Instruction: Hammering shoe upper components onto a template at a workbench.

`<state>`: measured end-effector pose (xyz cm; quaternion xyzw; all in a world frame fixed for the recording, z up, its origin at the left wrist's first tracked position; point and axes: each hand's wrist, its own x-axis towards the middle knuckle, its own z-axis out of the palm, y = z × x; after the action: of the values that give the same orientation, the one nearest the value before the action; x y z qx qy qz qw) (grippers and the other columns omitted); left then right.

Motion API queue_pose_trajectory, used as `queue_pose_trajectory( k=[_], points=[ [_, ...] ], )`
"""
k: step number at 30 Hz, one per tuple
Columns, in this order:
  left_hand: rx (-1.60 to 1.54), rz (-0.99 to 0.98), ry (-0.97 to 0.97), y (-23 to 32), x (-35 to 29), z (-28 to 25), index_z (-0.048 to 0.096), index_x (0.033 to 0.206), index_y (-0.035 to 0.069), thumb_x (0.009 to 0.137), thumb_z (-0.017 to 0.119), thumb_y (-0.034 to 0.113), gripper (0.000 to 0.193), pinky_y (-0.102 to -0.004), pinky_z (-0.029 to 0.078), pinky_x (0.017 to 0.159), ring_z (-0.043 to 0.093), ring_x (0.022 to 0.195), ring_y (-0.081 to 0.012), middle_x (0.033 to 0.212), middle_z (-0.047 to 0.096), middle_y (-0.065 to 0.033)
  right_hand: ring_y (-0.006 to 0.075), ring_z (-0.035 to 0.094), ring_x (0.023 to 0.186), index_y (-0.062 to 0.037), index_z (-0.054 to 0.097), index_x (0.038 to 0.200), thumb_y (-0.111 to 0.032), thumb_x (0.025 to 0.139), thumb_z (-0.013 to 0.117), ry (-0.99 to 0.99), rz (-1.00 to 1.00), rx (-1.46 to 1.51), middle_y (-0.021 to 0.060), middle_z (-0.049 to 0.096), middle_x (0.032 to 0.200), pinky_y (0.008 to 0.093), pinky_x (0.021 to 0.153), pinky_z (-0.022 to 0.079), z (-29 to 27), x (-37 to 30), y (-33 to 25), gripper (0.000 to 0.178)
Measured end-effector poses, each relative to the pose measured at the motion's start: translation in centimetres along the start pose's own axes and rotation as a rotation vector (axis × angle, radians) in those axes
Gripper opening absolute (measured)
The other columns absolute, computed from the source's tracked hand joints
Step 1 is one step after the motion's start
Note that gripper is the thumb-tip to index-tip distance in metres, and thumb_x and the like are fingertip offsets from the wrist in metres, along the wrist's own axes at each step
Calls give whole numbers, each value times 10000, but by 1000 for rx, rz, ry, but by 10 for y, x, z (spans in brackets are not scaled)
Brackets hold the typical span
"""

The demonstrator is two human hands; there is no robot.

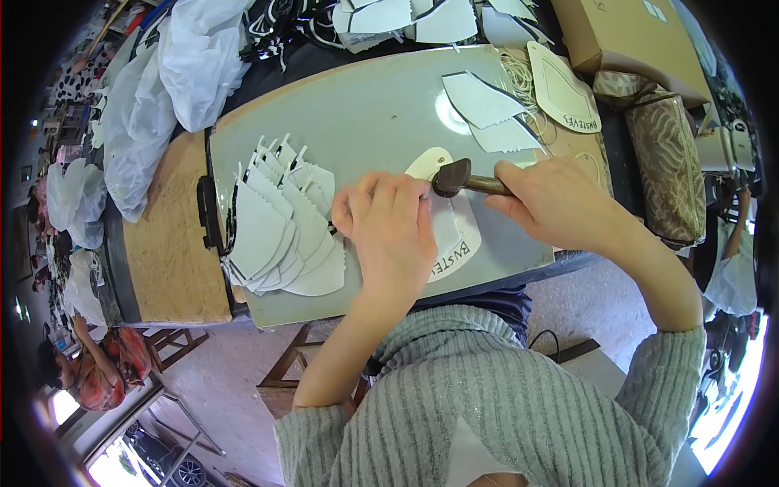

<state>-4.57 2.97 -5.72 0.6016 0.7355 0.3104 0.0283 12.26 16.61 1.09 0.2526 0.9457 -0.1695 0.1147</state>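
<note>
My right hand is closed around the wooden handle of a hammer. The dark hammer head rests over a cream template with dark lettering, which lies on the grey board. On that template is a white cut piece, partly covered by my left hand. The left fingers are bent and close together, gripping the edge of the white piece right beside the hammer head; the fingertips are partly hidden. Left of my left hand lies an overlapping stack of white cut pieces with dark edges and small tabs.
The grey board covers much of the table. At its far right lie two white pieces, loose cord and another cream template. A cardboard box and patterned pouch stand beyond. White plastic bags sit far left.
</note>
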Motion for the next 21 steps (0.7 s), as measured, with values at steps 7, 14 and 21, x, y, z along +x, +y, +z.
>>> queue_pose_trajectory(
  k=[7,14,21],
  points=[
    [-144,-153,4,-2,-1,-4,648,961,100,739,699,82,228,-458,264,943,484,1045,-267,997,565,-34,368,605,598,-62,532,908,-350,940,581,5,0,-3,142,589,610,493,537,428,2,-2,1,294],
    [-17,-12,2,2,-10,-4,677,976,84,742,698,79,234,-449,306,934,512,1032,-259,992,572,-43,372,605,601,-57,531,906,-338,939,583,-7,6,2,144,591,614,490,543,438,-3,0,-2,288],
    [153,173,107,-1,-21,8,680,1049,59,734,691,37,317,-417,377,886,560,1014,-247,1025,567,-35,362,599,566,-47,524,889,-348,926,603,79,-41,2,137,587,594,475,528,446,-8,2,6,313]
  ],
)
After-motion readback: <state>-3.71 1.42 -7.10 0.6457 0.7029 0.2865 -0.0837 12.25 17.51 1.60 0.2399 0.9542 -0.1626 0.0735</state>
